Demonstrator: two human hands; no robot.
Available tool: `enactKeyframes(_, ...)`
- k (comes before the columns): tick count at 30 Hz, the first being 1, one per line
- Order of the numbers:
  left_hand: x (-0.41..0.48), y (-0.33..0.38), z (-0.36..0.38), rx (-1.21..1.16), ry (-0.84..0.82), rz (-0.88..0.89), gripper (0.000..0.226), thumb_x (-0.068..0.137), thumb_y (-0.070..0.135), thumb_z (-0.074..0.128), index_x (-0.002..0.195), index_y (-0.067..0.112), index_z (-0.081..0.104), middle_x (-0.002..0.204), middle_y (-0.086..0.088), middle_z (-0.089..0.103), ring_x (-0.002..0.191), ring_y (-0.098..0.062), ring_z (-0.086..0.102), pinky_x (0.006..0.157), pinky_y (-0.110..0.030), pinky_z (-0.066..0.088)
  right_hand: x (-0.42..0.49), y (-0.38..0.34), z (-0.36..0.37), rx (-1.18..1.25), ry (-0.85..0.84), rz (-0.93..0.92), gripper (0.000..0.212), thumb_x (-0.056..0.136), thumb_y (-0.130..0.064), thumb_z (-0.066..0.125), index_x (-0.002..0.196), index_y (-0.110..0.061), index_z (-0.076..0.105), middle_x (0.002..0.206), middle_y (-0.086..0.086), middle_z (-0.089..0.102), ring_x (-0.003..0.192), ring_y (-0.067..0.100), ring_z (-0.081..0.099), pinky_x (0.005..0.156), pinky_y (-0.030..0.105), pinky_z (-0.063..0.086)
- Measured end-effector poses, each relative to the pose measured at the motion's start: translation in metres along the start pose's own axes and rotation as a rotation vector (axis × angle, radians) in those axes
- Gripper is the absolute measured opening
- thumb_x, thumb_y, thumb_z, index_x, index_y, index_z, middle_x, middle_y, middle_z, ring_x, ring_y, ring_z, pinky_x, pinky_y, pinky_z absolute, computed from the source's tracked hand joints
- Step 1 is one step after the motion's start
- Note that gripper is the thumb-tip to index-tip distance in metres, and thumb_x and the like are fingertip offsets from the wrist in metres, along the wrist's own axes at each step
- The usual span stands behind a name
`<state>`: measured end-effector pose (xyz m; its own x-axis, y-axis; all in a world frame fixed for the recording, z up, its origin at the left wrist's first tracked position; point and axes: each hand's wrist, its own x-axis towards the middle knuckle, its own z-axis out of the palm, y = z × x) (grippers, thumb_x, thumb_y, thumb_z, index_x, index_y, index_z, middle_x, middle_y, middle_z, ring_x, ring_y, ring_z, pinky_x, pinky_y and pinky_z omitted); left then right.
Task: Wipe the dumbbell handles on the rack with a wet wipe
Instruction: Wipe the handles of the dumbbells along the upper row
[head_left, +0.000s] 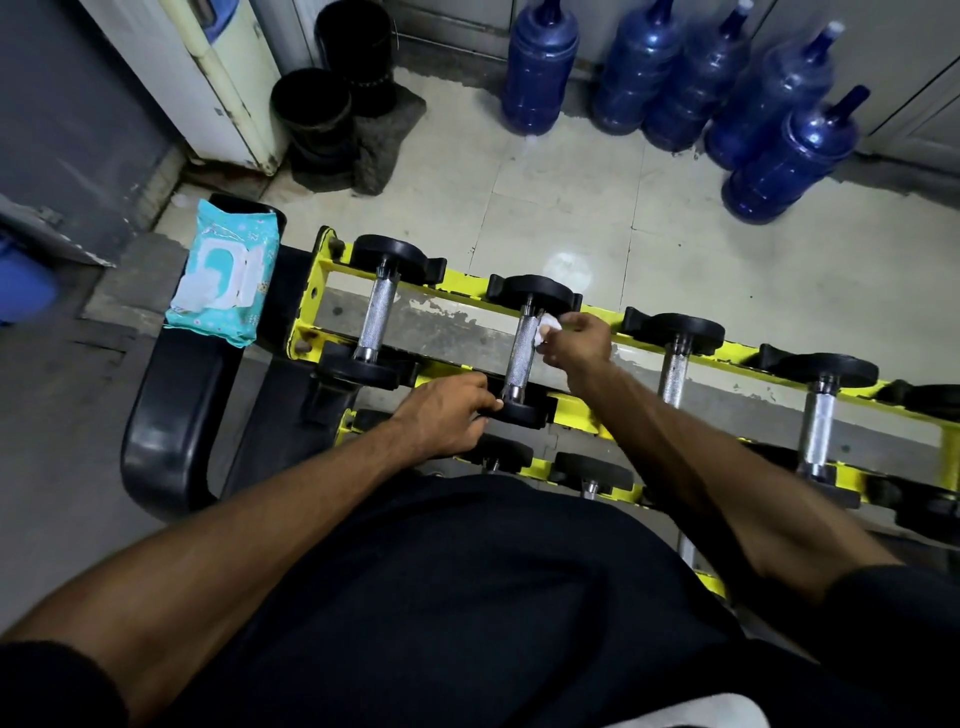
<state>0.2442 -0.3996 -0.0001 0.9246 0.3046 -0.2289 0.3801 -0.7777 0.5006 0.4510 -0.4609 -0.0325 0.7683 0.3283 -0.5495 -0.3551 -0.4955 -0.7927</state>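
A yellow rack carries several black dumbbells with knurled chrome handles. My right hand pinches a small white wet wipe against the upper right side of the second dumbbell's handle. My left hand grips the near black head of that same dumbbell. The first dumbbell lies to its left, with two more dumbbells to the right. A lower tier with more dumbbells shows partly under my arms.
A teal wet-wipe pack with its flap open lies on a black padded bench left of the rack. Several blue water jugs stand on the tiled floor behind. Black buckets sit beside a white appliance.
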Motion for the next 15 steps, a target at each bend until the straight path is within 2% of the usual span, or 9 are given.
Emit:
enactKeyframes(2, 0.001, 0.0, 0.0, 0.004, 0.004, 0.001, 0.032, 0.092, 0.029, 0.063, 0.123, 0.025, 0.069, 0.095, 0.015, 0.049, 0.089, -0.008, 0.054, 0.074, -0.024, 0.047, -0.003, 0.003, 0.004, -0.002, 0.011, -0.002, 0.015, 0.087, -0.001, 0.071, 0.087, -0.013, 0.061, 0.082, 0.013, 0.067, 0.058, 0.022, 0.064, 0.05, 0.029, 0.049)
enactKeyframes(5, 0.004, -0.002, -0.001, 0.017, 0.007, 0.004, 0.029, 0.092, 0.036, 0.065, 0.119, 0.024, 0.07, 0.099, 0.01, 0.057, 0.092, -0.01, 0.056, 0.073, -0.023, 0.043, -0.01, 0.019, -0.005, -0.091, -0.07, 0.062, 0.017, 0.085, 0.001, 0.071, 0.074, -0.01, 0.066, 0.074, 0.015, 0.067, 0.055, 0.02, 0.06, 0.058, 0.032, 0.049)
enactKeyframes(8, 0.009, -0.001, -0.004, 0.037, 0.01, 0.014, 0.026, 0.091, 0.038, 0.068, 0.112, 0.022, 0.072, 0.1, 0.007, 0.06, 0.095, -0.014, 0.058, 0.074, -0.023, 0.041, -0.005, 0.02, -0.012, -0.09, -0.118, 0.132, 0.013, 0.082, 0.011, 0.069, 0.081, -0.003, 0.069, 0.08, 0.018, 0.069, 0.055, 0.021, 0.062, 0.059, 0.031, 0.056)
enactKeyframes(10, 0.011, 0.001, -0.007, 0.057, 0.009, 0.023, 0.024, 0.09, 0.037, 0.07, 0.108, 0.022, 0.072, 0.101, 0.006, 0.061, 0.096, -0.015, 0.059, 0.074, -0.024, 0.041, 0.002, 0.013, -0.005, -0.004, -0.067, 0.112, 0.016, 0.08, 0.014, 0.069, 0.09, 0.001, 0.072, 0.086, 0.019, 0.069, 0.061, 0.022, 0.063, 0.055, 0.03, 0.058)
enactKeyframes(11, 0.012, 0.002, -0.008, 0.064, 0.007, 0.025, 0.024, 0.09, 0.037, 0.07, 0.108, 0.022, 0.072, 0.102, 0.006, 0.061, 0.096, -0.015, 0.059, 0.075, -0.025, 0.042, 0.004, 0.009, 0.001, 0.033, -0.034, 0.099, 0.018, 0.079, 0.013, 0.069, 0.092, 0.002, 0.072, 0.087, 0.016, 0.069, 0.065, 0.022, 0.063, 0.061, 0.033, 0.06)
enactKeyframes(13, 0.013, 0.003, -0.009, 0.075, -0.001, 0.02, 0.023, 0.09, 0.037, 0.07, 0.107, 0.022, 0.072, 0.103, 0.005, 0.061, 0.095, -0.016, 0.06, 0.077, -0.028, 0.045, 0.005, 0.009, 0.009, 0.041, -0.015, 0.074, 0.013, 0.08, 0.009, 0.07, 0.089, -0.001, 0.072, 0.082, 0.011, 0.066, 0.066, 0.02, 0.059, 0.071, 0.039, 0.06)
enactKeyframes(15, 0.014, 0.004, -0.01, 0.088, -0.016, 0.014, 0.024, 0.09, 0.038, 0.07, 0.107, 0.022, 0.071, 0.104, 0.004, 0.06, 0.095, -0.017, 0.06, 0.079, -0.031, 0.049, -0.001, 0.013, 0.007, -0.003, -0.06, 0.111, 0.011, 0.085, 0.005, 0.068, 0.081, -0.005, 0.071, 0.075, 0.01, 0.065, 0.057, 0.016, 0.056, 0.064, 0.034, 0.058)
